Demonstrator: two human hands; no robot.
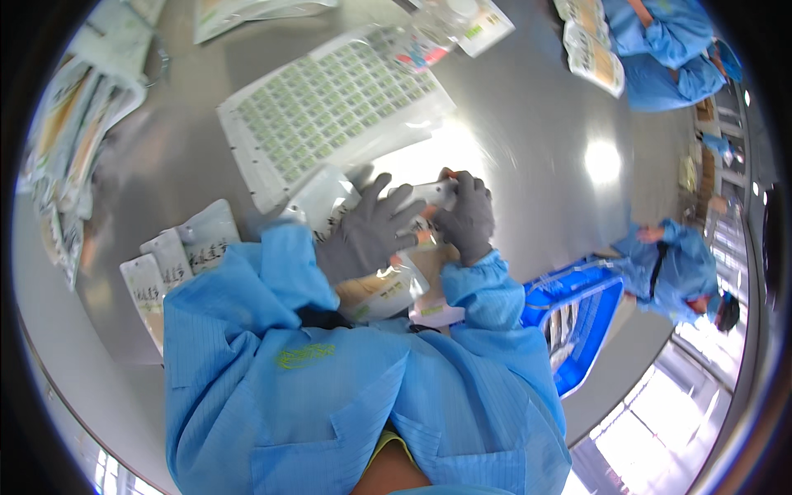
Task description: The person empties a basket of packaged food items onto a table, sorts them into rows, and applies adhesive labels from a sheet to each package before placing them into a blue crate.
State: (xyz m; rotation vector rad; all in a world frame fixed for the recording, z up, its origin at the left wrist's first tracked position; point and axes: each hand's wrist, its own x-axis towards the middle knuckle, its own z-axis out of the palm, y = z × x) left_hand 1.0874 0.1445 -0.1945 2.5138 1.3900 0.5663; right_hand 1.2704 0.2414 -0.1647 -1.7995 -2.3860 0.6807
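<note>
My left hand (367,227), in a grey glove, has its fingers spread over pale pouches (322,198) printed in dark lettering. My right hand (469,214), also gloved, is curled round a small pale item (431,194) with orange showing at its top; what it is I cannot make out. Beneath and between my hands lie more pouches (379,293), partly hidden. A large sheet of small green stickers (322,107) lies beyond them. Several white pouches (190,239) lie at my left.
A blue plastic basket (590,346) holding packs stands by my right elbow. Stacked bags (74,148) lie along the steel table's (553,157) left side. Co-workers in blue (676,272) are at the right and far right (660,25), beside more pouches (590,58).
</note>
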